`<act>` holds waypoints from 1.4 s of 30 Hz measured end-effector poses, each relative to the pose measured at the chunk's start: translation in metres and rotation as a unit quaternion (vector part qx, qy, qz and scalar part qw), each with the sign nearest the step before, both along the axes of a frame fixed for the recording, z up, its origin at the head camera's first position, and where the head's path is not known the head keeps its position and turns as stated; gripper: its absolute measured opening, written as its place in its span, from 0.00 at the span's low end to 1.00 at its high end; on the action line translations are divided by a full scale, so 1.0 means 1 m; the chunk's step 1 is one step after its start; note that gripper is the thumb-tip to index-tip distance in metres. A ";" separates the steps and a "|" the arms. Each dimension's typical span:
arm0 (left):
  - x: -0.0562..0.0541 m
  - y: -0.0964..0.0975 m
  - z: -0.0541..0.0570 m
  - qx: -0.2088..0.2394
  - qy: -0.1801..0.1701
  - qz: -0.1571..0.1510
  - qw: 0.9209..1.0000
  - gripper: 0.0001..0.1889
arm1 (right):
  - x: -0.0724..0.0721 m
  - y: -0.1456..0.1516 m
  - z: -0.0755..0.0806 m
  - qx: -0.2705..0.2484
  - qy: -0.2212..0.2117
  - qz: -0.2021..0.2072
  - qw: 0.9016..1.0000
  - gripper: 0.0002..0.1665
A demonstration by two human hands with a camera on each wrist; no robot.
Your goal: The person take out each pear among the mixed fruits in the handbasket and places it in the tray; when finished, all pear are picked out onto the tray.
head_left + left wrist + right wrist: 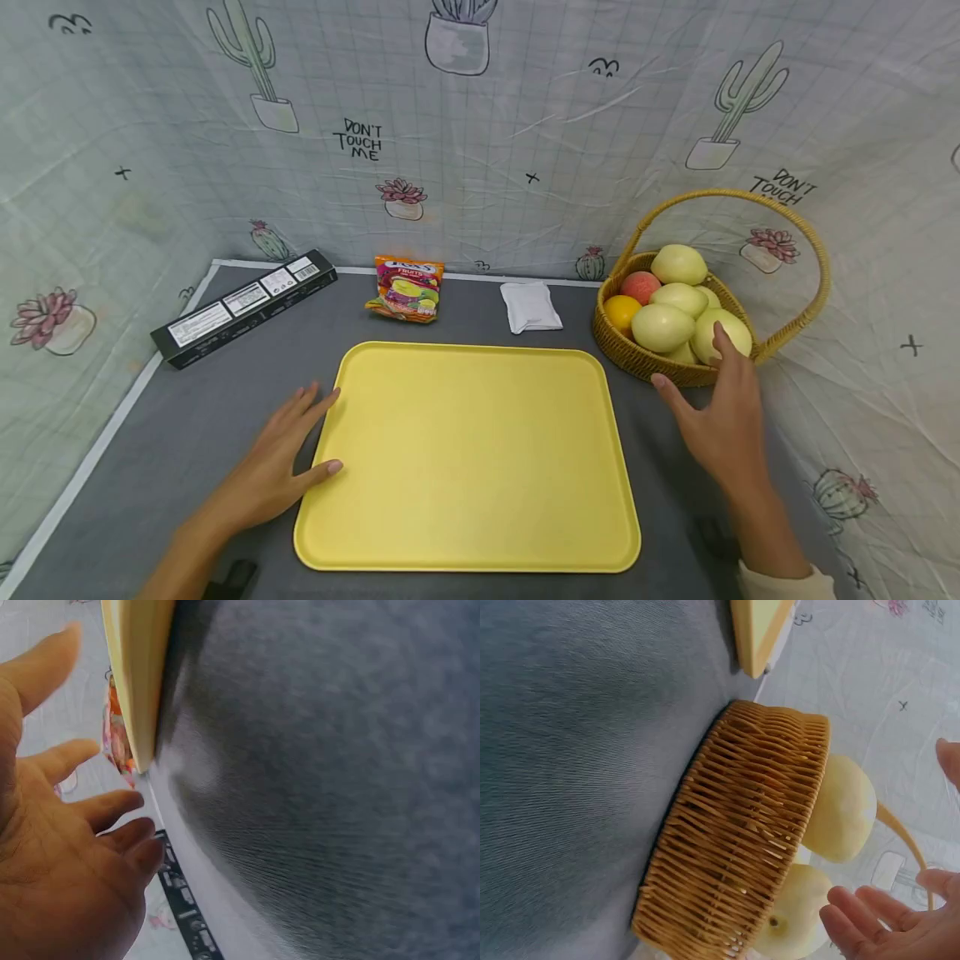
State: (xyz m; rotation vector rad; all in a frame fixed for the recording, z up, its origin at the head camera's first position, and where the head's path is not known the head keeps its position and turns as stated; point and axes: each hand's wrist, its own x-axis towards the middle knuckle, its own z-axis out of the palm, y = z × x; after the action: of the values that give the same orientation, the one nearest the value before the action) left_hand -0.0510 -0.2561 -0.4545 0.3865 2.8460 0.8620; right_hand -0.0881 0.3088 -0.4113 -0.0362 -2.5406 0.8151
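A yellow rectangular tray [468, 458] lies flat on the grey table. At its left edge is my left hand [266, 471], fingers spread, thumb and fingertips right at the rim. My right hand [723, 433] is at the front of a wicker basket [633, 357] with a tall arched handle. Its thumb and fingers are apart, and a fingertip overlaps a pale green fruit [703, 335] at the basket's front. In the right wrist view, the relaxed fingers [855, 919] come up beside a pale fruit [791, 919], with nothing gripped. More pale fruits, an orange [621, 312] and a reddish fruit [641, 286] fill the basket.
Behind the tray lie a colourful snack packet [407, 289] and a small white packet [531, 307]. A long black box [243, 308] with white labels sits at the back left. Cactus-printed cloth [480, 167] hangs behind the table and along its sides.
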 end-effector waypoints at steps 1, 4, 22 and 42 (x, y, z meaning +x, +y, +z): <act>0.000 -0.002 -0.001 0.007 -0.004 -0.003 1.000 0.53 | -0.002 0.000 0.001 -0.008 -0.006 -0.003 1.000 0.62; 0.002 -0.007 -0.006 0.024 -0.009 -0.015 1.000 0.53 | -0.009 -0.001 0.004 -0.027 -0.027 -0.011 0.999 0.60; 0.006 -0.008 -0.007 0.030 -0.048 -0.026 0.998 0.54 | -0.039 -0.010 0.007 -0.047 -0.089 -0.042 0.994 0.52; 0.006 -0.006 -0.006 0.015 -0.040 -0.027 0.999 0.56 | -0.065 -0.023 -0.002 0.023 -0.052 -0.090 0.994 0.47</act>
State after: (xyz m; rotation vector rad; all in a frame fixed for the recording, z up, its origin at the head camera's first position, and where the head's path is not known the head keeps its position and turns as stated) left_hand -0.0449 -0.2620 -0.4602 0.4212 2.7403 0.8907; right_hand -0.1532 0.2858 -0.4134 -0.2966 -2.6050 0.7004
